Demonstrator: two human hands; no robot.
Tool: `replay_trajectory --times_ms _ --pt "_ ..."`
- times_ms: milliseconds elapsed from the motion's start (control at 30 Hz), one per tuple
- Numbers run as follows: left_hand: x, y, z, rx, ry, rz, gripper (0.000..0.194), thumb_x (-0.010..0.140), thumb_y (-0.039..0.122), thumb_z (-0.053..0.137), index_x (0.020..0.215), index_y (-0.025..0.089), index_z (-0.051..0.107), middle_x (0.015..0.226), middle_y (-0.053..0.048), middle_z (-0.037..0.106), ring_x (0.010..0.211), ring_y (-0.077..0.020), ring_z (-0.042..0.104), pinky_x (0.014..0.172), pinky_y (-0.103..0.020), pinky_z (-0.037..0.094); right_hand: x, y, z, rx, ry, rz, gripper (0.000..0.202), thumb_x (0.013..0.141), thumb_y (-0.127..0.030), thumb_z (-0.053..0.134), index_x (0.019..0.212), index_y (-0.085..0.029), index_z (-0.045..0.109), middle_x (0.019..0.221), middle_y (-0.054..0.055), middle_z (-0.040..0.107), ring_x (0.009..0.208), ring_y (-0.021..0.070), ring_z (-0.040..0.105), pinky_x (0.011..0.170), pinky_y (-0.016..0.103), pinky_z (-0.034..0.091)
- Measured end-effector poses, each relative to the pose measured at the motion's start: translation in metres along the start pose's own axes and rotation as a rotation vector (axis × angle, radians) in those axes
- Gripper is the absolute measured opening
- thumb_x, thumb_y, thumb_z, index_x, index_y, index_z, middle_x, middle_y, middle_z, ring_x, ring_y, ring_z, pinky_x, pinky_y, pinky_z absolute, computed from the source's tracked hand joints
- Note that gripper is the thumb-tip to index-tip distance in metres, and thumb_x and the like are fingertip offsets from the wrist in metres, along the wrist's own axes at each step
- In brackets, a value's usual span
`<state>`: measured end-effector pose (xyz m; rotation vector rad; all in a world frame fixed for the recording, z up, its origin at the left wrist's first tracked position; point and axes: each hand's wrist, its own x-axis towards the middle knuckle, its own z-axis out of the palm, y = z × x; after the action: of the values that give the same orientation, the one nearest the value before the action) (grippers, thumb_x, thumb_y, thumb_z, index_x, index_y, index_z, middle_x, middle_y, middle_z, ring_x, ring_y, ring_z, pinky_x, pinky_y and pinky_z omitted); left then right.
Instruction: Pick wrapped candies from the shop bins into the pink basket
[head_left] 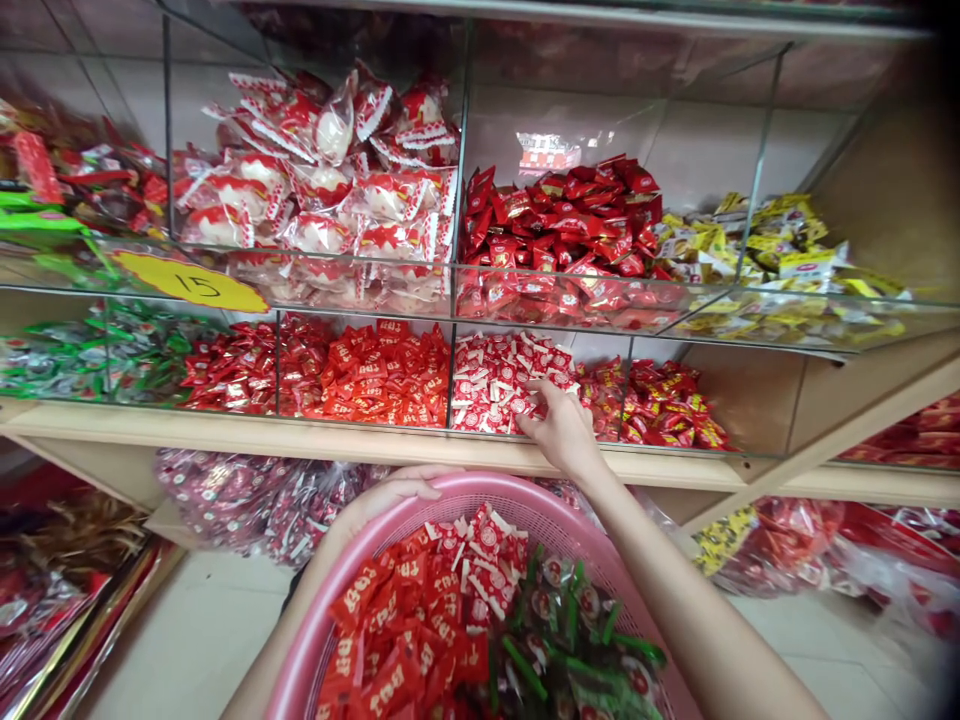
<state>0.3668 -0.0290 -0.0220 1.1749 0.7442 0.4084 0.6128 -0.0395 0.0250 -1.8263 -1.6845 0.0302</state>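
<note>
A pink plastic basket (300, 640) is held in front of me, with my left hand (382, 500) closed on its far left rim. Orange-red wrapped candies (390, 640), red-and-white wrapped candies (487, 560) and dark candies with green-tipped clear wrappers (577, 640) lie in it. Over the lower shelf, my right hand (562, 425) reaches into a compartment of red-and-white candies (487, 375). Thumb and forefinger are apart at the candies there; the other fingers are partly hidden.
Glass dividers and a wooden front edge (360, 435) bound the lower compartments. Above are red-and-white packets (322, 235), red candies (570, 220), yellow candies (795, 240) and a yellow price tag (191, 280) marked 15. Bagged goods (225, 500) sit underneath.
</note>
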Motion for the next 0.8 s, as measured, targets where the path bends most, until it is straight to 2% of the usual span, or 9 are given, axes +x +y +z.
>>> replay_trajectory --times_ms 133,267,333,400,467,533,667,800 --pt "-0.001 0.001 0.001 -0.009 0.022 0.004 0.049 0.063 0.015 0.058 0.112 0.018 0.063 0.104 -0.003 0.069 0.091 -0.0217 0.062 0.088 -0.03 0.04 -0.004 0.005 0.004 0.071 0.123 -0.077 0.037 0.073 -0.026 0.056 0.109 -0.018 0.056 0.1 0.009 0.062 0.093 0.0243 0.054 0.08 0.038 0.039" --pt "-0.001 -0.001 -0.001 -0.013 0.01 -0.007 0.05 0.065 0.015 0.058 0.114 0.02 0.061 0.111 -0.002 0.066 0.094 -0.0215 0.061 0.09 -0.031 0.039 -0.015 -0.006 -0.012 0.235 0.199 -0.201 0.032 0.078 -0.025 0.053 0.108 -0.018 0.056 0.103 0.009 0.06 0.093 0.0222 0.054 0.082 0.037 0.041" --pt "0.001 -0.003 -0.002 -0.01 -0.007 0.014 0.049 0.065 0.015 0.058 0.114 0.02 0.061 0.111 -0.002 0.066 0.095 -0.0216 0.061 0.091 -0.031 0.039 -0.026 -0.018 -0.023 0.349 0.085 -0.278 0.029 0.08 -0.025 0.052 0.108 -0.02 0.055 0.1 0.007 0.061 0.088 0.019 0.055 0.078 0.034 0.043" --pt "0.003 -0.005 -0.003 -0.01 -0.009 0.034 0.048 0.065 0.014 0.058 0.113 0.02 0.062 0.11 -0.002 0.067 0.095 -0.0216 0.061 0.09 -0.031 0.04 -0.038 -0.03 -0.03 0.418 -0.154 -0.347 0.029 0.079 -0.021 0.052 0.108 -0.022 0.055 0.095 0.004 0.062 0.079 0.0154 0.056 0.071 0.029 0.045" --pt "0.004 -0.006 -0.003 -0.031 -0.023 0.05 0.047 0.066 0.013 0.057 0.112 0.019 0.062 0.109 -0.003 0.067 0.094 -0.0217 0.062 0.09 -0.031 0.04 -0.05 -0.04 -0.03 0.407 -0.395 -0.425 0.03 0.077 -0.017 0.053 0.107 -0.023 0.056 0.092 0.001 0.063 0.075 0.0133 0.057 0.068 0.026 0.045" --pt "0.004 -0.006 -0.002 -0.059 -0.064 0.076 0.046 0.067 0.012 0.056 0.113 0.018 0.062 0.111 -0.004 0.066 0.096 -0.022 0.061 0.092 -0.032 0.039 -0.059 -0.046 -0.024 0.329 -0.528 -0.489 0.029 0.075 -0.013 0.053 0.101 -0.024 0.059 0.092 0.0 0.064 0.076 0.0134 0.058 0.068 0.025 0.044" --pt "0.003 -0.006 -0.001 -0.091 -0.125 0.103 0.047 0.068 0.009 0.054 0.114 0.015 0.061 0.112 -0.007 0.065 0.099 -0.0232 0.06 0.094 -0.034 0.037 -0.068 -0.048 -0.006 0.119 -0.563 -0.522 0.016 0.075 -0.013 0.053 0.085 -0.021 0.062 0.085 0.002 0.066 0.076 0.0167 0.06 0.063 0.025 0.042" --pt "0.005 -0.008 -0.004 -0.104 -0.109 0.088 0.046 0.067 0.009 0.054 0.112 0.016 0.063 0.114 -0.006 0.065 0.107 -0.0239 0.056 0.097 -0.034 0.034 -0.069 -0.047 0.002 0.046 -0.518 -0.503 0.008 0.08 -0.023 0.055 0.085 -0.02 0.061 0.083 0.004 0.066 0.076 0.0181 0.06 0.062 0.026 0.04"
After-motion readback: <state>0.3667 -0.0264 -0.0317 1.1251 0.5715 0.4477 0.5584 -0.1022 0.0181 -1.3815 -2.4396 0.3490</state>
